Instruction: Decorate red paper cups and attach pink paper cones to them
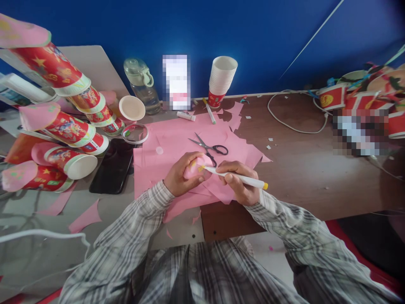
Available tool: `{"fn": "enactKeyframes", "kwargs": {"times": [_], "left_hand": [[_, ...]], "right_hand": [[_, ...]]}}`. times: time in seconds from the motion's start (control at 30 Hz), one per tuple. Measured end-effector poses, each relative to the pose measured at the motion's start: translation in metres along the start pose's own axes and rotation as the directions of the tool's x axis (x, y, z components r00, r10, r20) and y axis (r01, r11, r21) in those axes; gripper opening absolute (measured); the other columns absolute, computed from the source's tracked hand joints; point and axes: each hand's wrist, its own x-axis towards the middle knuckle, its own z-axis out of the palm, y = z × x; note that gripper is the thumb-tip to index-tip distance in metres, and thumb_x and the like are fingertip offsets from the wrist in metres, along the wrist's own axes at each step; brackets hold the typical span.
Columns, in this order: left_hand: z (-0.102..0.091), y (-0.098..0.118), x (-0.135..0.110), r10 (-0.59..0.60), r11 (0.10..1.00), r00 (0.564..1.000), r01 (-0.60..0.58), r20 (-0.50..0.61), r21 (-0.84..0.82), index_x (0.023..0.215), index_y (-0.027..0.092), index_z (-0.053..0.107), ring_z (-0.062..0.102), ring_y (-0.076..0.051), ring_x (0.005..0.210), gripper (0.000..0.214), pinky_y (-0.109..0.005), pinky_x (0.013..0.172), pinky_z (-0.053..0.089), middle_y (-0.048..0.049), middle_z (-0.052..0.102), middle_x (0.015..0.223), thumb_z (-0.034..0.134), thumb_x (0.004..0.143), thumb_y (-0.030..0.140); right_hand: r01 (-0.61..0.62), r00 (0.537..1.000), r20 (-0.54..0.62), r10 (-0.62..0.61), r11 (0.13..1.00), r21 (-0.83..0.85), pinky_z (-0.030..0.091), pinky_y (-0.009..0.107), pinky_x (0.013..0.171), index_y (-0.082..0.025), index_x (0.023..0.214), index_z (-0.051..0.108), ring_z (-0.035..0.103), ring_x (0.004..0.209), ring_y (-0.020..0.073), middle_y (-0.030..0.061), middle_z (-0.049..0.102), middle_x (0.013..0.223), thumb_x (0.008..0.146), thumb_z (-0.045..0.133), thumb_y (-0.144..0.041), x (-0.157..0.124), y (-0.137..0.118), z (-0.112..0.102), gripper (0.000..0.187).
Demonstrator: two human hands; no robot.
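My left hand (181,174) is wrapped round a small pink paper piece (193,168) that bears yellow marks; its far shape is partly hidden by my fingers. In my right hand (242,179) is a white marker (249,180) with a yellow end, its tip touching the pink surface. Just beyond my hands, black-handled scissors (207,147) lie on layered sheets of pink paper (152,164). A second marker (209,111) and a white glue-stick-like tube (186,116) rest at the far edge of the paper.
Red printed paper cups with pink tops (76,128) are stacked and lying at left, beside a black phone (112,166). A water bottle (142,86), a lit screen (176,82) and nested white cups (223,76) stand along the blue wall. A white cable (294,128) curls at right.
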Motion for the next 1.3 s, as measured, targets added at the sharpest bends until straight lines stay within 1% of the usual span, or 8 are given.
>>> {"fn": "enactKeyframes", "kwargs": {"times": [0.17,0.3,0.47,0.73,0.83,1.0,1.13,1.3], "left_hand": [[0.0000,-0.0001,-0.0003,-0.003,1.000,1.000,0.003,-0.006,0.001,0.118,0.015,0.039,0.048,-0.024,0.104,0.053,-0.043,0.090,0.040,-0.0138,0.050,0.111,0.058,0.074,0.037],[-0.0002,0.0001,-0.0002,0.003,1.000,1.000,-0.003,-0.005,-0.007,0.118,0.015,0.039,0.049,-0.024,0.104,0.052,-0.044,0.089,0.041,-0.0140,0.050,0.112,0.058,0.073,0.035],[-0.0001,-0.0005,-0.0004,-0.009,1.000,1.000,0.009,-0.005,0.000,0.118,0.015,0.039,0.048,-0.023,0.105,0.053,-0.042,0.091,0.040,-0.0137,0.050,0.112,0.059,0.073,0.035],[-0.0003,0.0002,-0.0002,0.000,1.000,1.000,0.000,-0.003,-0.002,0.118,0.014,0.039,0.048,-0.023,0.105,0.053,-0.043,0.090,0.041,-0.0140,0.050,0.112,0.059,0.073,0.034],[-0.0001,0.0001,-0.0004,-0.003,1.000,1.000,0.003,-0.011,0.000,0.118,0.015,0.039,0.047,-0.024,0.107,0.053,-0.043,0.091,0.041,-0.0140,0.050,0.112,0.059,0.073,0.033],[0.0002,-0.0009,-0.0008,-0.005,1.000,1.000,0.005,-0.003,-0.011,0.118,0.014,0.039,0.048,-0.023,0.107,0.053,-0.042,0.092,0.039,-0.0141,0.050,0.113,0.058,0.074,0.035],[0.0002,-0.0009,-0.0005,-0.002,1.000,1.000,0.002,-0.008,0.011,0.118,0.015,0.039,0.047,-0.024,0.107,0.053,-0.043,0.092,0.039,-0.0140,0.050,0.112,0.059,0.073,0.035],[0.0002,-0.0003,0.0000,-0.004,1.000,1.000,0.004,-0.009,-0.010,0.118,0.016,0.039,0.048,-0.024,0.105,0.053,-0.043,0.091,0.040,-0.0137,0.050,0.112,0.058,0.073,0.037]], "right_hand": [[0.034,0.999,0.020,-0.034,0.999,-0.006,0.057,0.034,0.053,-0.027,0.101,0.095,0.065,0.050,0.0189,-0.0032,0.070,0.061,0.113,0.083,-0.053,-0.0001,-0.0001,0.0002,0.031],[0.036,0.999,0.018,-0.035,0.999,-0.025,0.058,0.033,0.053,-0.026,0.102,0.096,0.066,0.050,0.0188,-0.0027,0.071,0.062,0.114,0.082,-0.052,0.0001,0.0001,-0.0002,0.032],[0.092,0.996,0.020,-0.092,0.996,0.012,0.058,0.032,0.054,-0.027,0.107,0.097,0.067,0.051,0.0182,-0.0030,0.073,0.064,0.113,0.085,-0.042,-0.0005,0.0005,0.0005,0.021],[0.130,0.991,0.010,-0.130,0.991,0.027,0.061,0.032,0.057,-0.027,0.110,0.098,0.069,0.053,0.0175,-0.0018,0.077,0.068,0.114,0.084,-0.038,-0.0002,0.0006,0.0010,0.017],[0.097,0.995,0.031,-0.098,0.995,0.029,0.059,0.033,0.054,-0.026,0.105,0.097,0.068,0.051,0.0188,-0.0019,0.073,0.064,0.112,0.086,-0.045,0.0004,0.0003,0.0011,0.023],[-0.020,1.000,-0.009,0.020,0.999,-0.029,0.061,0.036,0.055,-0.028,0.099,0.095,0.066,0.051,0.0191,-0.0014,0.074,0.065,0.111,0.085,-0.058,0.0000,-0.0017,0.0011,0.034],[0.006,1.000,0.019,-0.006,1.000,0.003,0.059,0.035,0.053,-0.026,0.096,0.093,0.066,0.050,0.0195,-0.0026,0.069,0.060,0.110,0.085,-0.060,0.0000,-0.0027,0.0015,0.038],[-0.033,0.999,-0.025,0.032,0.999,-0.017,0.059,0.034,0.052,-0.027,0.101,0.095,0.065,0.050,0.0185,-0.0006,0.076,0.066,0.113,0.084,-0.055,-0.0015,-0.0017,0.0008,0.033]]}}
